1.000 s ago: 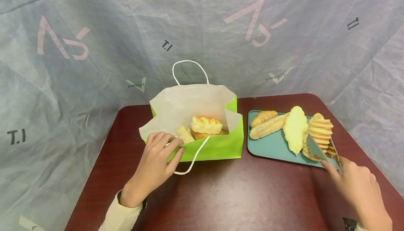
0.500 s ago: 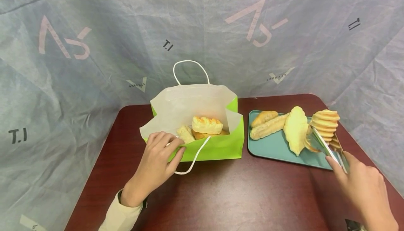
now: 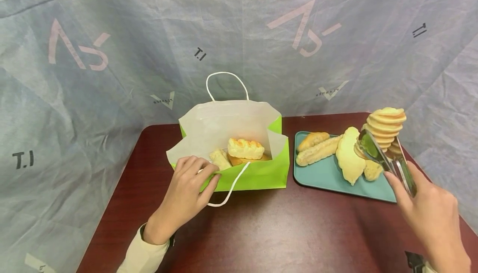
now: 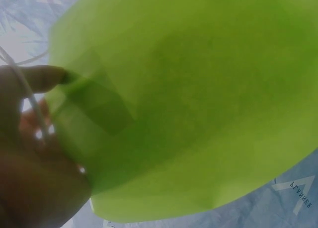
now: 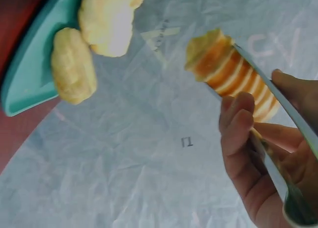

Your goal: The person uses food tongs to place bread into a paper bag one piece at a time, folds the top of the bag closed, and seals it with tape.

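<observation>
My right hand (image 3: 429, 206) grips metal tongs (image 3: 374, 149), whose arms clasp a ridged, golden-striped bread (image 3: 385, 124). This bread hangs above the right end of a teal tray (image 3: 321, 177); in the right wrist view, the striped bread (image 5: 238, 76) lies between the two tong arms. My left hand (image 3: 183, 198) pinches the near rim of a green paper bag (image 3: 257, 176) with a white inside, fingers over the edge and thumb outside. Inside the bag are a browned-top bread (image 3: 245, 148), a pale piece (image 3: 220, 159) and another bread mostly hidden beneath.
On the tray lie a long pale bread (image 3: 319, 150), a browned roll (image 3: 313, 140), a large yellow leaf-shaped bread (image 3: 350, 157) and a small pale piece (image 3: 372, 170). White cord handles (image 3: 226, 73) stick out of the bag. A printed grey cloth (image 3: 239, 36) hangs behind the dark red table (image 3: 276, 231).
My right hand has raised the tongs with the striped bread up off the tray, uncovering the small pale piece. My left hand stays on the bag's rim.
</observation>
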Available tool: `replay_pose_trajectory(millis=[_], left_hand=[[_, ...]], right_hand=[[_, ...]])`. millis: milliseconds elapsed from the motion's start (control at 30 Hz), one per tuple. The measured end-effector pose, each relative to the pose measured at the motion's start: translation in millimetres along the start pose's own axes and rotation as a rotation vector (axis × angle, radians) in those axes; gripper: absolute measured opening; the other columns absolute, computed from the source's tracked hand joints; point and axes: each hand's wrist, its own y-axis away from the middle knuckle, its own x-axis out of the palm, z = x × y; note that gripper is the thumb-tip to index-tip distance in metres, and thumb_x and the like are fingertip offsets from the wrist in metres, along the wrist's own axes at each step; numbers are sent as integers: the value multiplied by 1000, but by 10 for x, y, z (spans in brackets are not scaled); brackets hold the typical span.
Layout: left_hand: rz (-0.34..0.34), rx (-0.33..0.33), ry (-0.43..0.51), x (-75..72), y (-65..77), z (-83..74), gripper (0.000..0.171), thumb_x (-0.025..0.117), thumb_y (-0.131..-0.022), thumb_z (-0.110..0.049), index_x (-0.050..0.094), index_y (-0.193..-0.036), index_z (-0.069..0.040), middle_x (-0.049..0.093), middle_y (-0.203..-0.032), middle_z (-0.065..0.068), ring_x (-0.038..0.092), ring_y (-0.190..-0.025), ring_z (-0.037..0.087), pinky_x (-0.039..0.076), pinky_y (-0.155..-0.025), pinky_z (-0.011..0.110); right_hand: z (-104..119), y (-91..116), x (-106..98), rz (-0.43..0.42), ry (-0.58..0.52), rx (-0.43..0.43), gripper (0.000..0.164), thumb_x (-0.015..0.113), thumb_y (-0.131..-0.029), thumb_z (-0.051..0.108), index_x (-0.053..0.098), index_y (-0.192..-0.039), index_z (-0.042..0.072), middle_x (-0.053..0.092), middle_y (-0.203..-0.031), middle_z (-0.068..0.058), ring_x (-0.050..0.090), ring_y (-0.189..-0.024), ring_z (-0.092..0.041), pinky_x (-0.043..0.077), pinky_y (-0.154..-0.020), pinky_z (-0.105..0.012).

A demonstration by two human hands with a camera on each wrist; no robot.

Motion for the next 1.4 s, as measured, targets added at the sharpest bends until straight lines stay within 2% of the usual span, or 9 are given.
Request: replay_pose_trajectory(millis=[200,500,667,833,900,1033,1133,1233,1400], left_hand=[[4,3,-3,13,0,1,8,55,-83,-18,62,-83,-15,54,-79,-4,50,-78,17,33,-76,37],[-1,3,16,30,1,0,4,58,-80,-14,61,-81,-17,54,-78,-5,50,-78,16,32,-77,37],[-8,2,20,33,1,-1,4,59,-79,-14,61,-80,-17,53,-78,-5,50,-77,16,32,-78,38],[-18,9,20,38,3,-3,4,58,-79,-14,61,-80,-16,53,-77,-5,49,-76,16,33,-77,37],[-17,14,18,36,4,-1,4,58,-80,-14,61,-79,-16,54,-78,-5,50,-76,16,33,-76,38],[-7,9,17,21,8,4,4,57,-81,-15,61,-81,-16,54,-79,-5,50,-77,16,33,-77,38],[3,2,17,12,16,1,5,57,-81,-16,62,-82,-17,54,-79,-6,50,-78,15,32,-79,38],[6,1,18,10,27,-10,5,57,-81,-16,62,-82,-17,54,-79,-6,51,-79,16,32,-79,38],[10,6,21,7,35,-21,5,56,-82,-17,62,-82,-16,54,-80,-5,50,-79,16,32,-79,38]], right_hand=[[213,-135,-51,-85,-44,-121,40,69,-76,25,57,-108,3,36,-47,2,22,-37,-1,14,-34,-22],[664,-343,-93,-291,-194,-260,46,66,-79,34,61,-110,0,45,-52,-2,31,-44,-3,21,-38,-19],[887,-443,-63,-353,-276,-306,49,67,-77,37,62,-111,1,56,-59,-10,36,-42,-10,25,-41,-21],[1083,-518,20,-387,-343,-344,49,68,-76,38,63,-110,2,55,-57,-7,35,-43,-10,26,-41,-22],[1192,-562,39,-390,-375,-366,48,67,-77,38,63,-110,2,52,-55,-4,34,-43,-9,24,-41,-22],[1414,-649,70,-374,-421,-437,50,60,-82,40,62,-112,1,55,-57,-6,36,-43,-10,27,-42,-22],[1553,-705,83,-337,-451,-509,50,56,-85,41,60,-114,0,58,-61,-5,40,-44,-10,30,-43,-23],[1666,-754,89,-301,-481,-582,49,55,-86,39,59,-115,-1,55,-59,-1,41,-46,-8,31,-43,-23],[1781,-790,87,-237,-461,-666,49,54,-88,37,56,-118,-1,53,-60,2,43,-49,-7,35,-45,-25]])
